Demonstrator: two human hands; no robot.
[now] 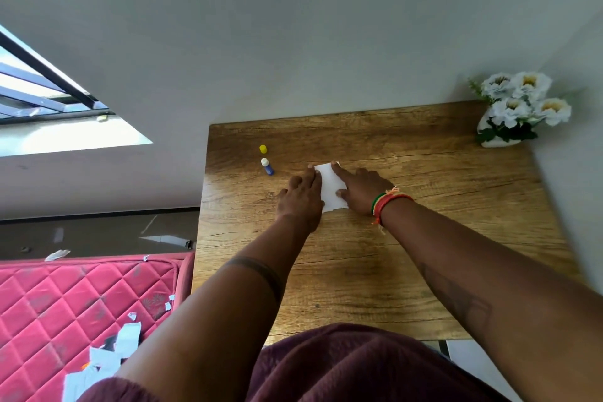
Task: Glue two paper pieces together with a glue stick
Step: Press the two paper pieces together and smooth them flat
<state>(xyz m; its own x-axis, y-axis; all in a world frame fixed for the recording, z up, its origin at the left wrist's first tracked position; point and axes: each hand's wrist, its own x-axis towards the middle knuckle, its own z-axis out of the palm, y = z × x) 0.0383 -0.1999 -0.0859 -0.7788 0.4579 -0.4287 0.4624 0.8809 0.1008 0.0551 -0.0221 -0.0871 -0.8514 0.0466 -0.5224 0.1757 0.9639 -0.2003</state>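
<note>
Both hands flat, fingers straight: left hand (301,194) and right hand (360,189) press the white paper (332,188) at table (424,238) centre. Probably two stacked sheets, can't tell. Thin, floppy, light; hold by edges. Glue stick (267,166) uncapped at 10 o'clock, yellow cap (263,149) beyond.

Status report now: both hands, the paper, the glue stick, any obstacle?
Left hand and right hand flat, pressing paper on table. Glue stick uncapped, left of paper, yellow cap beside it. No obstacle near.
</note>
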